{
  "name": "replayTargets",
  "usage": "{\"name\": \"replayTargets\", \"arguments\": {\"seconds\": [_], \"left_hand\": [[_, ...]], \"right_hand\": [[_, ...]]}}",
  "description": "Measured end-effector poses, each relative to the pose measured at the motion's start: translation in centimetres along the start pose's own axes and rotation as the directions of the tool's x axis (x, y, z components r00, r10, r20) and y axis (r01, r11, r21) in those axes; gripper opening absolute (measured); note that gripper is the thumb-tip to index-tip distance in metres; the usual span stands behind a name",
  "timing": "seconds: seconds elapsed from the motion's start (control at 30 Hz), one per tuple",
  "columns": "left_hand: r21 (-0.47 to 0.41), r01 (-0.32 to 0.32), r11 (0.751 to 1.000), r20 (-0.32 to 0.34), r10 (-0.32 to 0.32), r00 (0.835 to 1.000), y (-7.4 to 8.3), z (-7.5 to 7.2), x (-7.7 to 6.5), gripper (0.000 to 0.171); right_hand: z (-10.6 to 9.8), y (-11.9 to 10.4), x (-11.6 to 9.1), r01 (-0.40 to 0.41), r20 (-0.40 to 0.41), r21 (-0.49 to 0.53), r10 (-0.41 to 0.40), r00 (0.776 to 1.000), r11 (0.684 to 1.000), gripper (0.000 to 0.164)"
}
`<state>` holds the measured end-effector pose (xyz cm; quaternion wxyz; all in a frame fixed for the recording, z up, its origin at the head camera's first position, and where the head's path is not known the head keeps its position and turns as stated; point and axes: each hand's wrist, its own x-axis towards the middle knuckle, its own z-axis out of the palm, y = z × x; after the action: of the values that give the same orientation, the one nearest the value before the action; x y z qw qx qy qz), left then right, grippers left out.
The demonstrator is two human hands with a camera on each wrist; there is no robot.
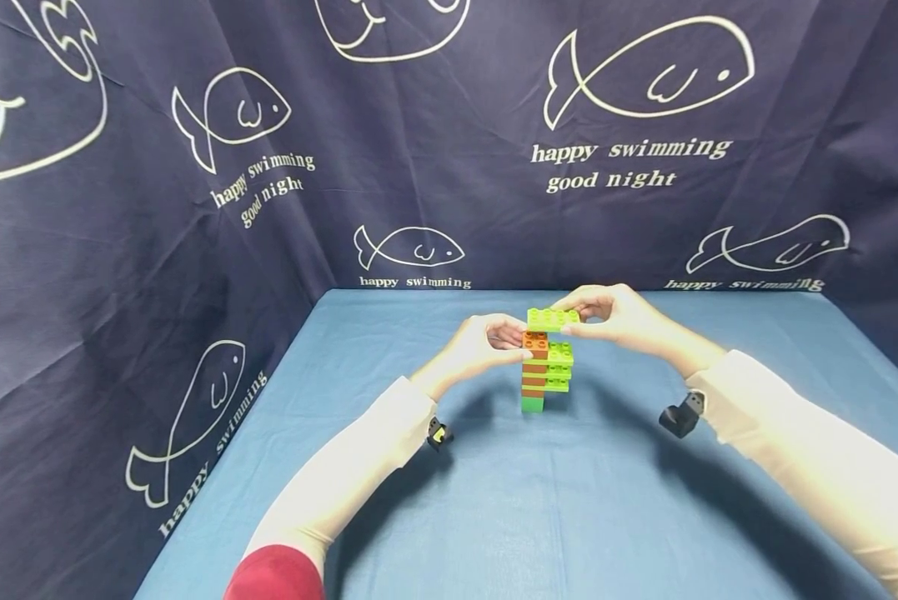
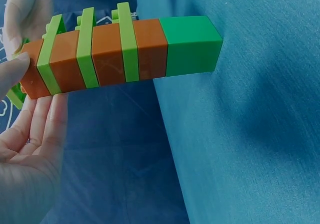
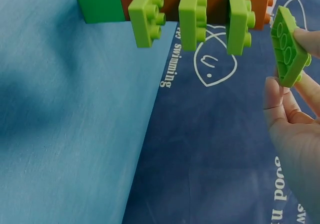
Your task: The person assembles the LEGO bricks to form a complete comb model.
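A tower of toy building bricks stands upright on the cloth, with a green brick (image 2: 192,46) at the bottom and orange bricks (image 2: 107,53) alternating with lime-green plates (image 3: 190,18) above it. The plates stick out to the right side, studs showing. At the top, my left hand (image 1: 473,348) holds the uppermost orange brick (image 1: 536,343), thumb on the near face and fingers on the far side. My right hand (image 1: 621,321) pinches a loose lime-green plate (image 1: 546,319) just over the tower's top. The plate's hollow underside shows tilted in the right wrist view.
Blue cloth (image 1: 449,517) covers the table. Dark blue curtains (image 1: 433,150) with white fish drawings and lettering hang behind and on the left. Small black devices, a left one (image 1: 438,434) and a right one (image 1: 681,414), hang below the wrists.
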<state>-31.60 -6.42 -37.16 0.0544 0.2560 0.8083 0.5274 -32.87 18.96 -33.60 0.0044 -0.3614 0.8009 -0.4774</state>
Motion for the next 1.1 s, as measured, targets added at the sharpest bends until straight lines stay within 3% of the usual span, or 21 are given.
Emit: {"name": "replayTargets", "arguments": {"seconds": [0.2, 0.53, 0.8, 0.97, 1.1], "left_hand": [[-0.001, 0.008, 1.000, -0.005, -0.008, 1.000, 0.1, 0.0, 0.0, 0.036], [-0.004, 0.011, 1.000, -0.016, -0.011, 1.000, 0.2, 0.1, -0.2, 0.035], [0.012, -0.014, 1.000, -0.020, 0.014, 1.000, 0.4, 0.2, -0.2, 0.034], [0.067, -0.033, 0.997, -0.037, 0.036, 0.999, 0.8, 0.1, -0.7, 0.035], [0.028, -0.057, 0.998, -0.066, 0.058, 0.996, 1.0, -0.2, -0.9, 0.035]], "right_hand": [[0.7, -0.2, -0.4, 0.053, 0.003, 0.001, -0.053, 0.999, 0.999, 0.031], [1.2, -0.1, -0.7, 0.043, 0.012, -0.046, -0.042, 0.999, 0.998, 0.030], [1.4, -0.5, -0.9, 0.057, 0.022, -0.106, -0.055, 0.998, 0.993, 0.030], [1.6, -0.9, -1.0, 0.068, 0.029, -0.130, -0.065, 0.997, 0.989, 0.029], [1.5, -1.1, -1.1, 0.050, 0.020, -0.142, -0.048, 0.999, 0.989, 0.029]]}}
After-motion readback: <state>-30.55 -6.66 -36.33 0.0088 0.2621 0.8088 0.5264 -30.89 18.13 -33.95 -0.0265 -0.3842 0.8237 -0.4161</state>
